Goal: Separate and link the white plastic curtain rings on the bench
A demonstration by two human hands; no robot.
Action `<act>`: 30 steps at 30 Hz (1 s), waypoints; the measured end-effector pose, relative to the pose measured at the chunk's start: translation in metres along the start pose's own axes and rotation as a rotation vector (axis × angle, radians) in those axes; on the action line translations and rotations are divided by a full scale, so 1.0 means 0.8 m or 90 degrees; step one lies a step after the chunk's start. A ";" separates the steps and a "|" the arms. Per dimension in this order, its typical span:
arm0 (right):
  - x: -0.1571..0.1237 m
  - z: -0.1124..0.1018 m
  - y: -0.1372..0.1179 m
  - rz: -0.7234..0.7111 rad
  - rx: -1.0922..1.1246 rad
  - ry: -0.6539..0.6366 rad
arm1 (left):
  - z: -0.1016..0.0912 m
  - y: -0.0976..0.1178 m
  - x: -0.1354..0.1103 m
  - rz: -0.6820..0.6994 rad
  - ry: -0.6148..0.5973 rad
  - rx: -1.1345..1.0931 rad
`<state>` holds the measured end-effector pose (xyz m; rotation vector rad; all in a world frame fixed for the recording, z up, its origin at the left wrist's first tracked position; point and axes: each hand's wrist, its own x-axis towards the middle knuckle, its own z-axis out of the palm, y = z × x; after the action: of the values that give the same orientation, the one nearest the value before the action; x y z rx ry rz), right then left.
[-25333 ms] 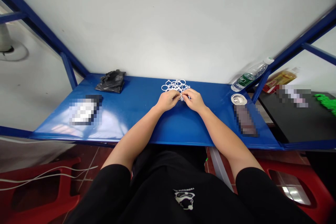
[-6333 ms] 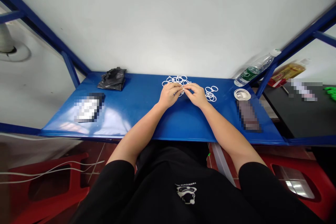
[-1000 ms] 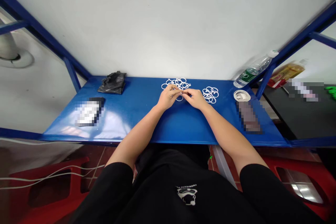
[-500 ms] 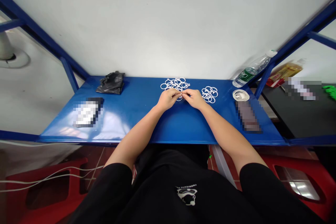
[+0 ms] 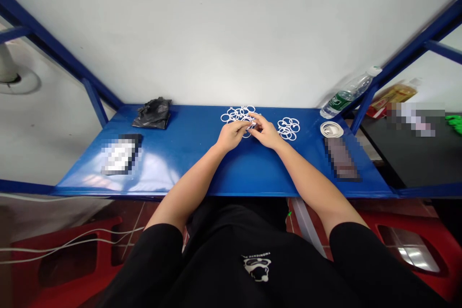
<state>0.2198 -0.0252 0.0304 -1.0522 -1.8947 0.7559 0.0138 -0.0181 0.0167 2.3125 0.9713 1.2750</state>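
Note:
White plastic rings, linked into a loose mesh [image 5: 238, 115], lie at the far edge of the blue metal table [image 5: 187, 154], partly under my fingers. My left hand [image 5: 231, 135] closes on the rings at the mesh's near side, though my fingers hide the exact ring. My right hand [image 5: 265, 131] has its fingers apart, with their tips on the mesh. To its right lies a smaller cluster of white rings [image 5: 288, 128], which neither hand touches.
A black plastic bag [image 5: 153, 113] and a pixelated flat object [image 5: 121, 155] lie left on the table. To the right are a coiled white cable [image 5: 331, 129], a pixelated long object [image 5: 341, 159] and a plastic water bottle [image 5: 346, 96]. Blue steel uprights stand at both ends.
My right hand's fingers have parted from the left hand and spread over the mesh. Compared with the oldest frame, the mesh looks larger and a second ring cluster now lies to the right.

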 end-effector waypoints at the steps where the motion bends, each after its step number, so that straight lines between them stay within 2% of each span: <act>1: 0.001 0.001 0.000 -0.009 -0.016 0.004 | 0.000 0.001 -0.001 0.008 -0.009 -0.005; 4: 0.004 -0.007 0.004 -0.037 -0.092 0.062 | 0.000 0.002 -0.001 0.023 0.009 0.000; 8: 0.010 -0.044 0.021 -0.059 -0.245 0.199 | -0.007 -0.010 0.002 -0.015 0.064 0.066; 12: 0.008 -0.089 0.047 0.038 -0.352 0.272 | -0.013 -0.036 0.003 -0.095 0.051 0.153; 15: 0.004 -0.108 0.058 0.153 -0.418 0.230 | -0.014 -0.049 0.000 -0.122 0.022 0.193; 19: 0.003 -0.111 0.054 0.245 -0.475 0.185 | -0.011 -0.053 -0.003 -0.131 -0.012 0.217; 25: 0.008 -0.094 0.042 0.235 -0.487 0.185 | -0.007 -0.052 -0.004 -0.150 -0.023 0.235; 30: 0.008 -0.089 0.045 0.249 -0.511 0.175 | -0.006 -0.056 -0.005 -0.150 -0.026 0.240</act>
<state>0.2932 0.0051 0.0381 -1.9463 -1.7843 -0.0034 -0.0099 0.0107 -0.0088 2.3836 1.5286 1.0166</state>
